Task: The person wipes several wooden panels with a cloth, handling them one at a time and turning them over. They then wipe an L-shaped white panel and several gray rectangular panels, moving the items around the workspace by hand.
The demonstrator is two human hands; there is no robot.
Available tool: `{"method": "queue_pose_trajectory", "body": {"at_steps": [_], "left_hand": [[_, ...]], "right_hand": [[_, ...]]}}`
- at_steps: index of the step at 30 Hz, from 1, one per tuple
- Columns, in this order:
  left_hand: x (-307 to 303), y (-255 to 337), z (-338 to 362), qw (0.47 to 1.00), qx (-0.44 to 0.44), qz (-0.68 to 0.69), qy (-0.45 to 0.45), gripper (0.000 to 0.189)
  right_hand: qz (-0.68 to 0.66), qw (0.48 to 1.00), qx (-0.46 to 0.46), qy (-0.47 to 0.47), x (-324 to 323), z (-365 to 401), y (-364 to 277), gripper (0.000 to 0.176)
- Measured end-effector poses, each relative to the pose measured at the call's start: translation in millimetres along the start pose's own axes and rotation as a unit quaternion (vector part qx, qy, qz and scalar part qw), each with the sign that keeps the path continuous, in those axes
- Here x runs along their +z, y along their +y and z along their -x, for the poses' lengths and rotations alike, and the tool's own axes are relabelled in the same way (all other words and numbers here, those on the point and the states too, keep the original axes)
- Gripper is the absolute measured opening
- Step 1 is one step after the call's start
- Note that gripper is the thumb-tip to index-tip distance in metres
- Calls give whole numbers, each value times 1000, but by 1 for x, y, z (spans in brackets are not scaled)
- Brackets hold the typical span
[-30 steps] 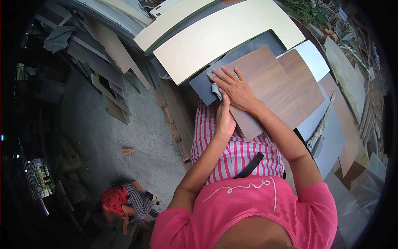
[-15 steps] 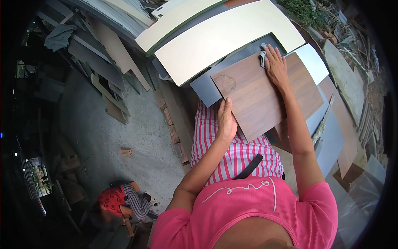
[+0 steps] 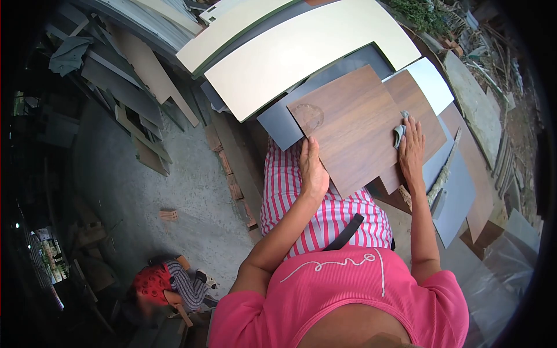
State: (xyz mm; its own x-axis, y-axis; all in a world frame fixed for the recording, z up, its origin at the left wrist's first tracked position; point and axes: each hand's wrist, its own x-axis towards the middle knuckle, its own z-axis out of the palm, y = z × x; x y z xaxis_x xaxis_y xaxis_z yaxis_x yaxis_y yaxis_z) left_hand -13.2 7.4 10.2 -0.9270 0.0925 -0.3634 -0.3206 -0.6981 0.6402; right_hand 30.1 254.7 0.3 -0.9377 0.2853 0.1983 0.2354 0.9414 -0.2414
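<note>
A brown wood-grain board point(image 3: 354, 127) with a rough round patch near its left corner lies tilted over my lap. Its lower left edge is held by my left hand point(image 3: 313, 171), thumb and fingers around the edge. Beside the board's right edge is my right hand point(image 3: 412, 149), its fingers closed over a grey-blue cloth point(image 3: 400, 133). Under and to the right of this board shows a second brown board point(image 3: 420, 107).
Large cream panels point(image 3: 301, 58) lie beyond the boards. Grey sheets point(image 3: 458, 197) and a rough stick point(image 3: 444, 174) are at the right. Leaning panels point(image 3: 125, 87) stand at the left. A co-worker in red point(image 3: 154, 284) bends low at the lower left, near a brick point(image 3: 168, 215).
My right hand has moved with the cloth from the board's far edge down to its right side. My left hand still holds the lower left edge.
</note>
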Motion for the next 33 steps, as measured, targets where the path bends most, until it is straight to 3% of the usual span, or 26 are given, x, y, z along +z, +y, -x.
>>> {"method": "queue_pose_trajectory", "body": {"at_steps": [6, 11, 14, 18, 20, 23, 28, 33], "left_hand": [[1, 1, 1, 1000, -14, 13, 8, 40], [-5, -4, -3, 1000, 0, 17, 4, 39], [-5, -3, -2, 999, -5, -2, 37, 38], [-8, -3, -2, 998, -27, 41, -26, 44], [-6, -2, -3, 998, -53, 33, -29, 51], [-8, -4, -4, 997, -55, 38, -38, 54], [-8, -4, -4, 995, -63, 43, -57, 56], [-8, -1, -4, 990, -80, 80, -84, 60]], "right_hand": [[11, 998, -57, -37, -13, 39, -44, 45], [-98, 949, -273, -123, -20, 59, -110, 56], [-127, 922, -349, -113, -6, 51, -111, 58], [-78, 950, -282, -109, -8, 9, -101, 55], [-40, 983, -178, -31, 2, -19, -94, 49], [-28, 992, -118, 30, 27, -52, -99, 45], [-58, 986, -147, 51, 41, -79, -140, 43], [-129, 957, -261, 13, 31, -73, -163, 41]]}}
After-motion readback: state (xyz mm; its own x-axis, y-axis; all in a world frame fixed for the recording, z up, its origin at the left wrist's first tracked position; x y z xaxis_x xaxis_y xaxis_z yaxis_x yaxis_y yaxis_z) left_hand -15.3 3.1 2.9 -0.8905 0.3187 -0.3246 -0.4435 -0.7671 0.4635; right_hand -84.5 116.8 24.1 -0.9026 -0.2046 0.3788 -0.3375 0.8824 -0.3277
